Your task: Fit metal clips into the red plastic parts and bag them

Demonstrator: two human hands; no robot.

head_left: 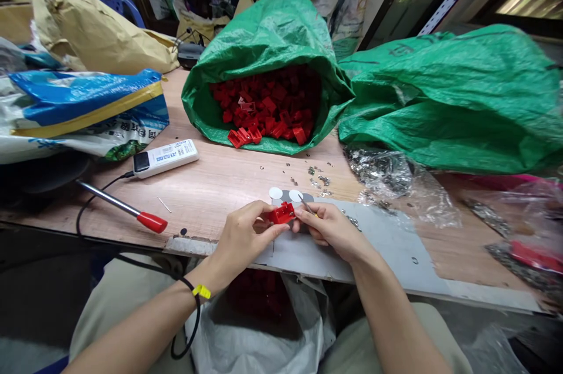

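My left hand (244,232) pinches a small red plastic part (282,213) over the table's front edge, fingers closed on its left end. My right hand (328,227) touches the part's right end and grips a thin metal tool (307,204) between its fingers. Both hands hover over a grey sheet (396,245) lying on the wooden table (220,180). An open green bag (264,51) full of the same red parts (268,104) lies on its side behind the hands. Small metal bits (319,177) are scattered between the bag and my hands.
A second green bag (453,92) lies at the right, with clear plastic holding metal pieces (382,172) beside it. A red-handled tool (127,208) and a white device with a cable (165,157) lie at the left, near a blue-white sack (79,110). A white bag holding red parts (264,315) sits in my lap.
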